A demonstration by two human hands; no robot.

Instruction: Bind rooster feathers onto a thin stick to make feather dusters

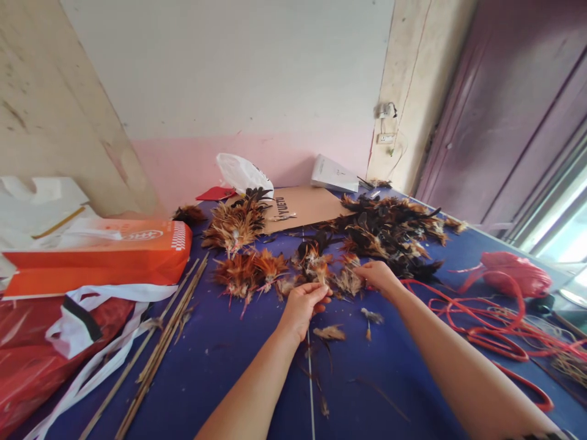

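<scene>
Red bag [27, 360]: cut off left
Cardboard [316, 206]: partly behind feathers [235, 226]
Box [334, 175]: print unreadably small
Left fingers [316, 294]: grip too small to tell

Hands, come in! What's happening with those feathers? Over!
Left hand by brown feathers. Right hand at gray-brown feather clump. Both grips hard to tell. Red cord off right, not between them.

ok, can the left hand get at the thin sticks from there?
Probably yes: mostly bare blue tabletop lies between the left hand and the sticks, and the feather bundles sit farther back. Whether the hand is free is hard to tell.
</scene>
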